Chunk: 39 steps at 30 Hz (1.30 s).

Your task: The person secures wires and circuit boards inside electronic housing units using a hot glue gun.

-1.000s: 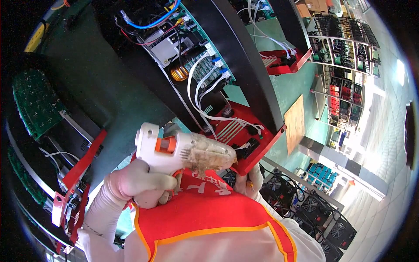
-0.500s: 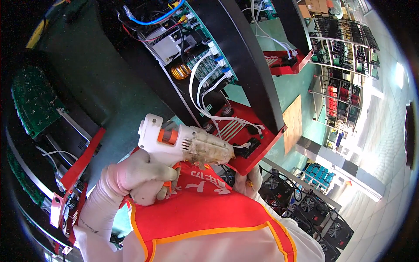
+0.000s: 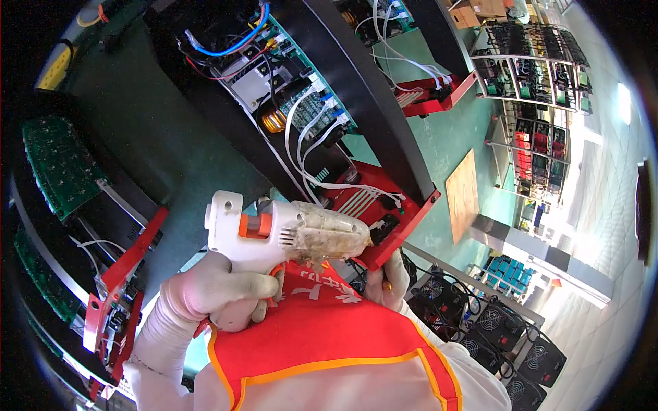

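Note:
My left hand (image 3: 236,291), in a white glove, is closed round the handle of a white hot glue gun (image 3: 257,236) with an orange part in its side and an orange trigger. Its grimy front end is crusted with glue, and the nozzle is up against or just over a small black part (image 3: 386,227) on the inside of a red panel (image 3: 404,236). My right hand (image 3: 387,282), also gloved, grips the panel's lower edge, its fingers partly hidden. White cables (image 3: 343,185) run from a green circuit board (image 3: 322,96) to the panel, inside a black housing (image 3: 370,103).
Another black housing with a red panel (image 3: 445,96) stands beyond. At the left are more units with green boards (image 3: 62,164) and red panels (image 3: 127,264). Black units with fans (image 3: 493,318) stand at the lower right. A wooden board (image 3: 462,195) lies on the green surface.
The glue gun has moved closer to the panel, its nozzle now overlapping the black part. The view has shifted slightly; both hands keep their hold.

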### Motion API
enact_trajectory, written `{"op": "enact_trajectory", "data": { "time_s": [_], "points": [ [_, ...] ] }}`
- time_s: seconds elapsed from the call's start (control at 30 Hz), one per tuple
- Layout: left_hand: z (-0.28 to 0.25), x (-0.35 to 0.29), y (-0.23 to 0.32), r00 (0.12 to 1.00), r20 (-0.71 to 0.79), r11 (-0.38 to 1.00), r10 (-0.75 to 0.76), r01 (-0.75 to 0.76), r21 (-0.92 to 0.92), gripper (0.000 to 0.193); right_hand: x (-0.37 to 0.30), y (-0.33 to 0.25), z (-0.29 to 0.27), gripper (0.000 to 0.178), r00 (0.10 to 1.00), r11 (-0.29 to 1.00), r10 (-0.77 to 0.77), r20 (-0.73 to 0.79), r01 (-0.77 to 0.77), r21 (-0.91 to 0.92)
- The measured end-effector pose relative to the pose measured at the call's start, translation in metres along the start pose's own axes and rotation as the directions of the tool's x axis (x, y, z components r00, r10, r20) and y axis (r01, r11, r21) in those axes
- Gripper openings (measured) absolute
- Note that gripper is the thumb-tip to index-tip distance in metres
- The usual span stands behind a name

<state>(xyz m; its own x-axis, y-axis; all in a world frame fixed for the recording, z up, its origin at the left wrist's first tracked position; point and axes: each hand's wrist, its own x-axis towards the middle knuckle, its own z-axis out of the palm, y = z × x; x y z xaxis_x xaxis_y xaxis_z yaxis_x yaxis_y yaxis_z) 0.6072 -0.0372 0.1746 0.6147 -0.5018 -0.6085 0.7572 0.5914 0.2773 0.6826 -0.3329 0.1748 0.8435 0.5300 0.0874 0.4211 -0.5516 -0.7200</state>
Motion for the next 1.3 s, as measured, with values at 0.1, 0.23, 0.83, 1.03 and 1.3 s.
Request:
{"op": "enact_trajectory", "data": {
  "time_s": [0.1,0.23,0.83,1.03,1.3],
  "points": [
    [0.0,0.003,-0.008,0.998,-0.027,0.998,0.058,-0.057,0.037,0.053,0.0,0.003,-0.005,0.049,0.987,0.997,0.074,0.144,-0.073,-0.014],
    [0.002,0.001,-0.008,0.995,-0.041,0.996,0.087,-0.088,-0.023,0.052,0.001,0.01,0.0,0.051,0.994,0.999,-0.024,0.103,0.028,-0.03],
    [0.011,0.0,-0.021,0.988,-0.063,0.988,0.142,-0.146,-0.051,0.051,0.002,0.006,-0.007,0.065,0.989,0.986,-0.019,0.146,0.042,-0.161],
    [0.01,-0.011,-0.021,0.973,-0.137,0.98,0.184,-0.171,0.1,0.047,-0.002,0.008,-0.005,0.063,0.997,0.998,-0.002,0.079,0.006,-0.056],
    [0.009,-0.06,-0.052,0.75,-0.273,0.794,0.602,-0.597,0.11,0.06,0.04,0.026,0.01,0.029,0.891,0.877,0.31,-0.332,-0.134,0.461]
  ]
}}
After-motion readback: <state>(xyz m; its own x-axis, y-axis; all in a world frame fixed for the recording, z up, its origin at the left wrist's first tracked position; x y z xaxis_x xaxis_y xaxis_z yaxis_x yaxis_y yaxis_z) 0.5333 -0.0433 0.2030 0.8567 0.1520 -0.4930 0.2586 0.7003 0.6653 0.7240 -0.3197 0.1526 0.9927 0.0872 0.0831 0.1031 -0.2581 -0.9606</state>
